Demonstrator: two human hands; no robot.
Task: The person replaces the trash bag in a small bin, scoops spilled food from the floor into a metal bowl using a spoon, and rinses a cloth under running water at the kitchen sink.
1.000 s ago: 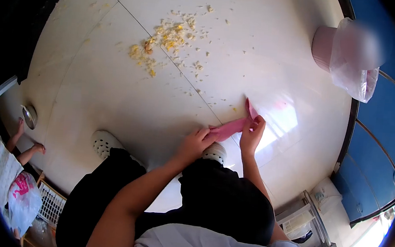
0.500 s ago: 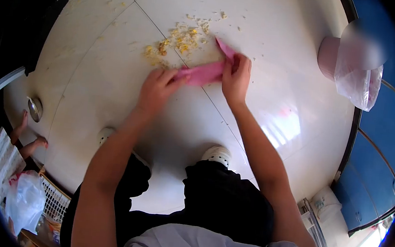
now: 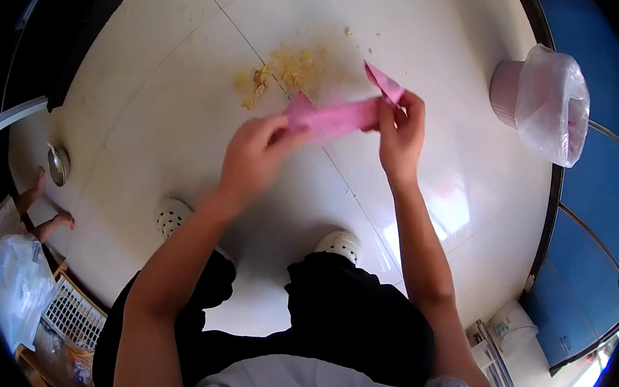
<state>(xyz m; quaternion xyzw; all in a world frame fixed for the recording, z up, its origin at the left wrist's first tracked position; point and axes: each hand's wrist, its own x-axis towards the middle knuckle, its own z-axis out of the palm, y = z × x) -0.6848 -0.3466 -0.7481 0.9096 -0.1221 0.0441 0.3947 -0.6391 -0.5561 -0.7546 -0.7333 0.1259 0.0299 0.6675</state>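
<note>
Stretched between my two hands is a pink folded sheet point(image 3: 340, 121), paper or cloth, I cannot tell which. My left hand point(image 3: 255, 149) pinches its near left end, slightly smeared by motion. At the other end, my right hand point(image 3: 403, 132) grips it between thumb and fingers, with a pointed corner sticking up past the fingertips. Just beyond the sheet, yellowish food scraps point(image 3: 290, 67) lie in a loose pile on the pale tiled floor point(image 3: 310, 186). The sheet is held in front of the pile; whether it touches the floor is unclear.
A pink bin point(image 3: 505, 92) with a clear plastic liner point(image 3: 549, 103) stands by blue cabinets point(image 3: 600, 194). At left are a metal bowl point(image 3: 58, 166), another person's bare feet point(image 3: 47, 205), a white plastic bag point(image 3: 19, 280) and a lattice basket point(image 3: 75, 313). My white clogs point(image 3: 339, 245) are below.
Both hands have shifted right with the pink sheet, the right hand further, and the sheet looks more stretched out. In view, the bin has moved slightly left.
</note>
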